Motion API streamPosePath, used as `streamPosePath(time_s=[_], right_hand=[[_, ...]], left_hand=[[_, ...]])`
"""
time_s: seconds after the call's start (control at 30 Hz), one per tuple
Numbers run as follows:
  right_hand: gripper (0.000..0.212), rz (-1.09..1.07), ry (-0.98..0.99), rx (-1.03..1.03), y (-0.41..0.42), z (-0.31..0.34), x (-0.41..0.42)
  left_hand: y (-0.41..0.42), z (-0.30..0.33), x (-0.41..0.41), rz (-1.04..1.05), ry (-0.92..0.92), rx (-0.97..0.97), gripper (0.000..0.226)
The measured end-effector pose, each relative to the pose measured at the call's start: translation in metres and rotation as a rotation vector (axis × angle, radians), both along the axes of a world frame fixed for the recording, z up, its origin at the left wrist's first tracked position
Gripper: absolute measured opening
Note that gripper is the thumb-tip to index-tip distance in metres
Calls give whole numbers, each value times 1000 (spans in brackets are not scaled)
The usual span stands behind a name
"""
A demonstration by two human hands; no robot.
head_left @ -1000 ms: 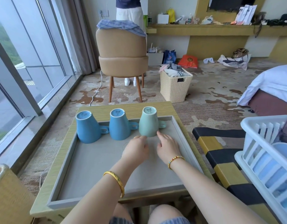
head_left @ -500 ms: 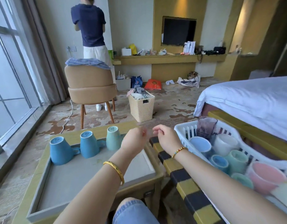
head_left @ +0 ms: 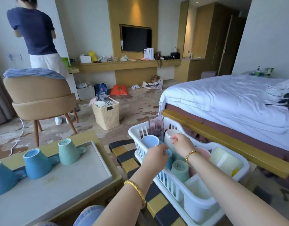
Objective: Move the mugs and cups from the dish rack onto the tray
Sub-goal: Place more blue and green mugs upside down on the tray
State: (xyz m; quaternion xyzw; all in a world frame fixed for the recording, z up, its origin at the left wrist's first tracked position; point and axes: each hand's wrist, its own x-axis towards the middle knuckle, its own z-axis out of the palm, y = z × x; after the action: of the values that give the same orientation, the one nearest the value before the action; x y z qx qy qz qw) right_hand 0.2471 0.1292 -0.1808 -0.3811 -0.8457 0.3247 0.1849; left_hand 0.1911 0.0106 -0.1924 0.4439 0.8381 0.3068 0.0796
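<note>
Having left the tray (head_left: 98, 154), hands over dish rack (head_left: 178, 188).

Two bare forearms without sleeves, a plain gold bangle on the left hand's (head_left: 156, 156) wrist, a beaded gold bracelet with coloured beads on the right hand's (head_left: 183, 143) wrist, blue denim over the knee.

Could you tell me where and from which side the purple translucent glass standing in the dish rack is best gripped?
Grip the purple translucent glass round its upper wall, coming from above. It stands upright at the far end of the white plastic dish rack, its top half clear of the rim, while mugs crowd its base.
</note>
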Motion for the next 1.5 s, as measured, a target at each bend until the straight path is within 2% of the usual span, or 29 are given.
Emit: streamPosePath(time_s=[0.07,0.17,0.37,0.47,0.53,0.6,0.73,0.8,0.83,0.93,1.1,1.17,1.33,1.5], right_hand=[[32,20,-93,18,3,-6,6],[20,75,-186,38,2,-15,4],[18,106,-284,-27,-3,-13,-6],[17,92,-265,-54,-1,-13,-9],[29,66,-234,-90,0,-16,-9],[15,58,-192,-107,3,-22,-9],[33,22,-156,-137,7,-25,-11],[26,29,-164,-143,9,-28,-12],[19,45,-174,-145,9,-28,-11],[36,40,-160,-167,13,-29,-11],[48,20,-90,-229,18,-30,-14],[45,18,-45,-223,20,-31,-13],[40,-41,216,-340,25,-30,-14],[38,-53,230,-344,25,-31,-11]], left_hand=[[9,-5,3,-18,38,-31,36],[19,-13,-3,2,119,-104,40],[34,-18,-15,1,280,-358,42],[39,-20,-18,2,317,-439,40],[42,-22,-19,4,353,-484,40],[44,-24,-20,10,387,-512,41],[47,-28,-21,5,450,-554,57],[48,-28,-22,5,463,-559,56],[48,-27,-23,5,460,-556,55],[46,-26,-23,6,430,-520,52],[44,-26,-24,20,380,-442,56],[43,-26,-24,21,362,-429,56],[39,-19,-24,17,244,-373,55],[32,-4,-27,-2,85,-278,63]])
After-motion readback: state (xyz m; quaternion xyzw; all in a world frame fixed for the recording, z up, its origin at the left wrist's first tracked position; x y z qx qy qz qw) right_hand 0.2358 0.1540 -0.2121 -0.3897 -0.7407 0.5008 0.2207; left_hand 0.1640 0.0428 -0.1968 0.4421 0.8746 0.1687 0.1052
